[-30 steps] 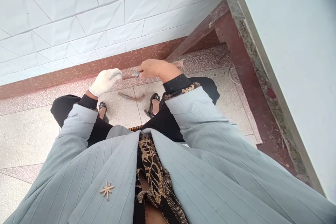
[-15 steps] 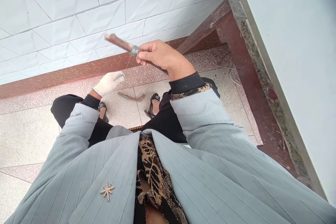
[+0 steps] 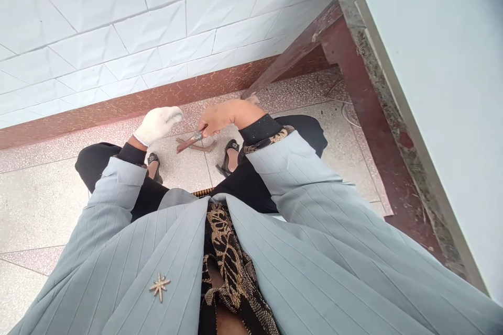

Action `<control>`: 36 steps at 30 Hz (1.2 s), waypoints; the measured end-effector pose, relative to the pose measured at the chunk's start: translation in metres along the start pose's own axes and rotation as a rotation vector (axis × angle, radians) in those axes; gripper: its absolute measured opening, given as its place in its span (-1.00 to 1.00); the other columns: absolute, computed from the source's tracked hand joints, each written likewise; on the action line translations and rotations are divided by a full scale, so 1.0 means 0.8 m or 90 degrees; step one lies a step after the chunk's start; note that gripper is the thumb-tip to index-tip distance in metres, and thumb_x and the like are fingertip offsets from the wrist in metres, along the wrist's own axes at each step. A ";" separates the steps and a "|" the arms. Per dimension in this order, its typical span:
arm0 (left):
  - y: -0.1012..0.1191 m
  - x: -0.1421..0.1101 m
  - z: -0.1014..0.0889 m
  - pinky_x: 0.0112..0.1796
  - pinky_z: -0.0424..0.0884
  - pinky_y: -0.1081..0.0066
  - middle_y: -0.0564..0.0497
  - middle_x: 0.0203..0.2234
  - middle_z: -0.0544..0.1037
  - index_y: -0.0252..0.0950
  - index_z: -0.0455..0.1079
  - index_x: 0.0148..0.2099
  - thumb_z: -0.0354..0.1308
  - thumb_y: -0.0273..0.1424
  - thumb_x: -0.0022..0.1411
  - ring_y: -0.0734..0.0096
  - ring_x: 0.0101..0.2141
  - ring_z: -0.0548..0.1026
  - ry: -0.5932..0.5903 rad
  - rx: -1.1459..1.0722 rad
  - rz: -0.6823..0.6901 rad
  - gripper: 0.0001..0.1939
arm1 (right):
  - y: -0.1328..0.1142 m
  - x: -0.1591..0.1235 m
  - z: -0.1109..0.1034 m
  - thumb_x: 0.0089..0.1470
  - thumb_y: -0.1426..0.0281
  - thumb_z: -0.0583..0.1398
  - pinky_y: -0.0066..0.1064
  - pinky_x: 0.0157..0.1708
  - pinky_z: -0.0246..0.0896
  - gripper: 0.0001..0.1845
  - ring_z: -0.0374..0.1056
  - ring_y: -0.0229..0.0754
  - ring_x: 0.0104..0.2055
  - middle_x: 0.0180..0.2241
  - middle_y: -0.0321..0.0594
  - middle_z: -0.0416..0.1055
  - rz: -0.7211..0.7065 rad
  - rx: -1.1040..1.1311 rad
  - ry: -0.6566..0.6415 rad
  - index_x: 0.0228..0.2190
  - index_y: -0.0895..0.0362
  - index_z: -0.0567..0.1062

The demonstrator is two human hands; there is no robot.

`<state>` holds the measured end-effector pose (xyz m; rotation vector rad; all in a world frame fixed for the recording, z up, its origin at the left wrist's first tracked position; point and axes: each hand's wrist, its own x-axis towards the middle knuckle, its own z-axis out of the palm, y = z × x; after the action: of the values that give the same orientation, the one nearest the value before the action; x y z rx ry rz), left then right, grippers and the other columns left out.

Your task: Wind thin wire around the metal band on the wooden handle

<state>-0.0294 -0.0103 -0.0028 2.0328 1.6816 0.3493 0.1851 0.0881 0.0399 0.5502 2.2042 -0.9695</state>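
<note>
My right hand (image 3: 222, 116), bare, is closed around a reddish-brown stick (image 3: 186, 144). Its end points down and to the left, towards my lap. Grey wire (image 3: 198, 135) is wound around the stick just beside my fingers. My left hand (image 3: 157, 123), in a white glove, is closed a short way to the left. What its fingers pinch, if anything, is too small to make out. Below the held stick, a second crooked brown stick (image 3: 205, 148) lies on the floor between my shoes, partly covered from view.
A white tiled wall (image 3: 165, 26) with a red-brown skirting stands in front. On the right is a red-brown wooden frame (image 3: 365, 99) under a pale slab (image 3: 440, 63). A thin cable (image 3: 348, 115) lies near it on the speckled tile floor (image 3: 43, 199).
My right hand has come down and slightly left, and the stick has swung from pointing up-left to down-left. My left hand has shifted slightly left and stays closed.
</note>
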 end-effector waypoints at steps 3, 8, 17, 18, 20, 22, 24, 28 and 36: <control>-0.003 0.002 0.001 -0.07 0.44 0.24 -0.06 -0.25 0.66 -0.26 0.55 -0.14 0.03 -0.34 0.43 0.22 -0.19 0.58 -0.008 -0.012 -0.018 -0.75 | 0.003 -0.019 -0.004 0.32 0.62 0.24 -0.43 -0.32 0.02 -0.77 0.20 -0.33 -0.47 -0.59 -0.37 0.31 -0.130 0.110 -0.022 -0.42 0.24 0.55; 0.001 0.004 0.010 -0.07 0.45 0.28 -0.04 -0.24 0.65 -0.27 0.52 -0.12 -0.01 -0.30 0.48 0.28 -0.20 0.57 -0.030 -0.082 0.016 -0.71 | 0.022 -0.047 -0.013 0.40 0.52 0.16 -0.45 -0.27 0.18 -0.80 0.26 -0.31 -0.39 -0.37 -0.25 0.46 -0.191 0.445 0.391 -0.32 0.20 0.49; 0.006 0.003 0.008 0.01 0.46 0.23 -0.09 -0.11 0.71 -0.25 0.58 -0.02 0.00 -0.34 0.48 0.17 -0.07 0.64 0.011 0.016 0.050 -0.70 | 0.024 -0.011 -0.013 0.35 0.48 0.27 -0.26 -0.12 0.21 -0.86 0.45 0.06 -0.07 -0.18 0.09 0.57 0.203 -0.029 0.379 -0.29 0.27 0.61; 0.005 0.002 0.006 0.00 0.47 0.23 -0.10 -0.11 0.71 -0.25 0.58 -0.02 0.00 -0.35 0.48 0.16 -0.07 0.64 0.018 0.027 0.041 -0.69 | 0.020 -0.006 -0.010 0.34 0.49 0.28 -0.26 -0.14 0.18 -0.85 0.45 0.04 -0.11 -0.22 0.06 0.56 0.190 -0.057 0.306 -0.30 0.27 0.62; 0.002 0.001 0.002 -0.01 0.47 0.23 -0.11 -0.11 0.71 -0.25 0.58 -0.02 -0.01 -0.36 0.48 0.14 -0.07 0.64 0.027 0.047 0.019 -0.69 | 0.011 0.000 -0.005 0.35 0.51 0.27 -0.30 -0.20 0.13 -0.83 0.41 -0.07 -0.26 -0.36 -0.06 0.51 0.138 -0.059 0.148 -0.31 0.28 0.63; -0.001 0.001 0.000 -0.02 0.47 0.22 -0.11 -0.11 0.72 -0.24 0.58 -0.03 -0.01 -0.37 0.47 0.12 -0.08 0.64 0.028 0.057 -0.005 -0.69 | 0.005 0.002 -0.002 0.38 0.52 0.25 -0.34 -0.24 0.08 -0.82 0.34 -0.18 -0.36 -0.47 -0.19 0.44 0.049 -0.021 0.018 -0.28 0.29 0.64; -0.004 0.002 0.000 -0.04 0.46 0.23 -0.10 -0.13 0.71 -0.24 0.58 -0.04 -0.01 -0.38 0.46 0.13 -0.09 0.64 0.023 0.056 -0.026 -0.70 | 0.003 0.001 -0.002 0.40 0.54 0.23 -0.37 -0.25 0.06 -0.83 0.29 -0.23 -0.40 -0.52 -0.28 0.38 -0.027 0.023 -0.040 -0.22 0.31 0.64; -0.008 0.006 0.003 -0.06 0.45 0.24 -0.09 -0.17 0.70 -0.25 0.56 -0.08 0.01 -0.39 0.45 0.16 -0.13 0.62 0.016 0.026 -0.049 -0.73 | 0.014 -0.011 -0.009 0.35 0.58 0.23 -0.41 -0.29 0.03 -0.85 0.24 -0.30 -0.44 -0.56 -0.35 0.32 -0.113 0.100 -0.027 -0.29 0.31 0.60; 0.005 0.008 0.015 -0.05 0.46 0.28 -0.04 -0.24 0.65 -0.29 0.53 -0.10 0.00 -0.34 0.47 0.30 -0.20 0.57 -0.003 -0.080 0.009 -0.73 | 0.044 -0.016 -0.015 0.38 0.51 0.19 -0.49 -0.37 0.15 -0.80 0.24 -0.33 -0.45 -0.45 -0.27 0.41 -0.134 0.455 0.503 -0.35 0.21 0.49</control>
<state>-0.0193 -0.0066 -0.0115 1.9535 1.6012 0.4431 0.2107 0.1180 0.0379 1.2012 2.5649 -1.9323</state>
